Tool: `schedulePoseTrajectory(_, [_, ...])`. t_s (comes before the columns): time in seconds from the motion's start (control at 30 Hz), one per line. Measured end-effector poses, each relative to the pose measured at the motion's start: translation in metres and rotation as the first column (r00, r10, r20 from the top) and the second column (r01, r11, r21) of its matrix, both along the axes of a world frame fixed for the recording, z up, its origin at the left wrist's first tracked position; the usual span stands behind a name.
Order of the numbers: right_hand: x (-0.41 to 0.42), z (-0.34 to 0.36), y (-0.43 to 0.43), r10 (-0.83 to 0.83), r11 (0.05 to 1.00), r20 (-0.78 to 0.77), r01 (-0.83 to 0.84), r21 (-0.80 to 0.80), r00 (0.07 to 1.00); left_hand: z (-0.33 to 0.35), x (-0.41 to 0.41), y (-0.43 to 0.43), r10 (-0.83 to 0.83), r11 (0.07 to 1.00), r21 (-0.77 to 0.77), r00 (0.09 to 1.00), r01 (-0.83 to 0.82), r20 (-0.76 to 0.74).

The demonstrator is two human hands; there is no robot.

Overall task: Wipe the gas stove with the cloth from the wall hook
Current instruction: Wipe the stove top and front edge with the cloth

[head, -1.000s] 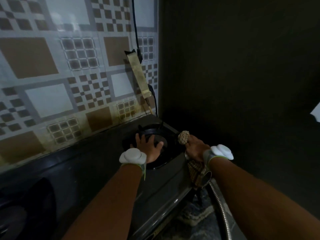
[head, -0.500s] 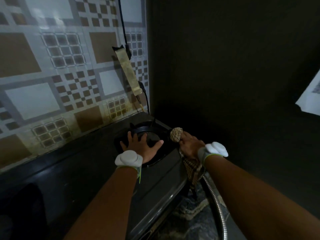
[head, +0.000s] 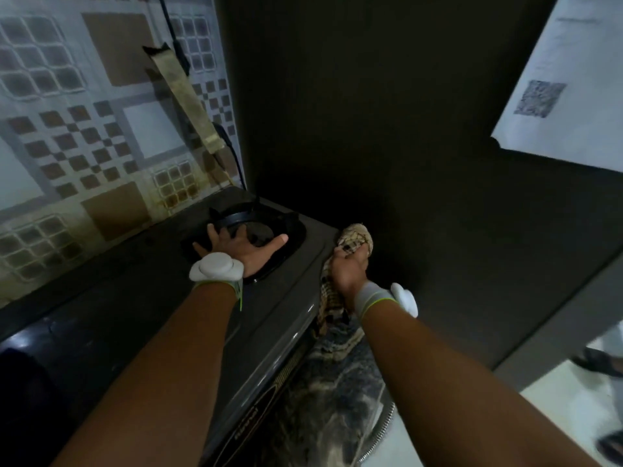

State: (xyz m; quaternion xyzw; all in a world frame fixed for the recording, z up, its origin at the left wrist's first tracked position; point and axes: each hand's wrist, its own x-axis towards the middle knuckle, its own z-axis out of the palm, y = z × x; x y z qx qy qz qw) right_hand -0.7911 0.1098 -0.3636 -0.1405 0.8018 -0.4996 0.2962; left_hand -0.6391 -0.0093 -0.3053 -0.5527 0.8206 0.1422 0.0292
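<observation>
The dark gas stove (head: 269,318) stands on the counter against the tiled wall, its right burner ring (head: 242,219) near the back corner. My left hand (head: 241,246) lies flat on that burner with fingers spread, holding nothing. My right hand (head: 349,269) grips a beige checked cloth (head: 354,237) bunched at the stove's right side edge; the rest of the cloth hangs down under my wrist.
A patterned tiled wall (head: 101,129) with a taped strip (head: 188,99) and a black cable (head: 232,153) rises behind the stove. A dark wall closes the right side. A marbled counter (head: 323,399) and a metal hose (head: 384,423) lie below. A white paper (head: 569,79) hangs at upper right.
My right hand with the cloth has slid from the stove's top right corner down onto its right side edge. My left hand has stayed on the burner. The view has shifted right.
</observation>
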Motion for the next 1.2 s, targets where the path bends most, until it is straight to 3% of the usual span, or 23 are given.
schedulePoseTrajectory(0.17, [-0.016,-0.031,-0.009,-0.053,0.998,0.21,0.048,0.028,0.976,-0.003,0.0,-0.003,-0.012,1.0,-0.014,1.0,0.013,0.014])
schedulePoseTrajectory(0.23, [-0.017,-0.015,-0.005,-0.063,0.998,0.227,0.06,0.024,0.972,-0.005,0.0,-0.004,-0.01,1.0,-0.015,1.0,0.01,0.008])
schedulePoseTrajectory(0.3, [-0.022,-0.003,-0.006,-0.046,0.999,0.165,0.048,-0.009,0.985,-0.008,-0.001,-0.008,-0.006,1.0,-0.021,1.0,0.006,-0.004])
schedulePoseTrajectory(0.4, [-0.024,0.007,-0.004,0.005,1.0,-0.047,-0.005,-0.004,0.999,-0.008,-0.002,-0.009,-0.001,1.0,-0.026,1.0,0.0,-0.015])
schedulePoseTrajectory(0.53, [-0.011,0.005,0.0,0.117,0.993,-0.242,-0.113,0.028,0.963,-0.006,-0.002,-0.007,-0.01,1.0,-0.021,1.0,0.01,-0.006])
schedulePoseTrajectory(0.6, [-0.007,-0.003,0.004,0.15,0.989,-0.201,-0.144,0.043,0.968,-0.006,-0.001,-0.006,-0.017,1.0,-0.014,1.0,0.017,-0.005])
schedulePoseTrajectory(0.8, [-0.024,0.002,-0.005,-0.022,1.0,0.037,0.022,-0.004,0.999,-0.005,-0.001,-0.004,-0.003,0.999,-0.038,1.0,0.002,-0.026])
schedulePoseTrajectory(0.97, [-0.018,-0.009,0.003,0.059,0.998,-0.096,-0.058,0.008,0.994,-0.006,-0.004,-0.002,0.021,0.999,-0.034,0.998,-0.023,-0.055])
schedulePoseTrajectory(1.1, [-0.017,-0.019,0.007,0.076,0.993,0.139,-0.088,0.082,0.987,-0.004,-0.004,0.0,0.02,0.999,-0.036,0.999,-0.022,-0.043])
schedulePoseTrajectory(1.2, [-0.046,-0.042,-0.01,0.032,0.998,0.219,-0.044,0.049,0.975,-0.004,-0.003,-0.002,0.015,0.999,-0.04,1.0,-0.016,-0.02])
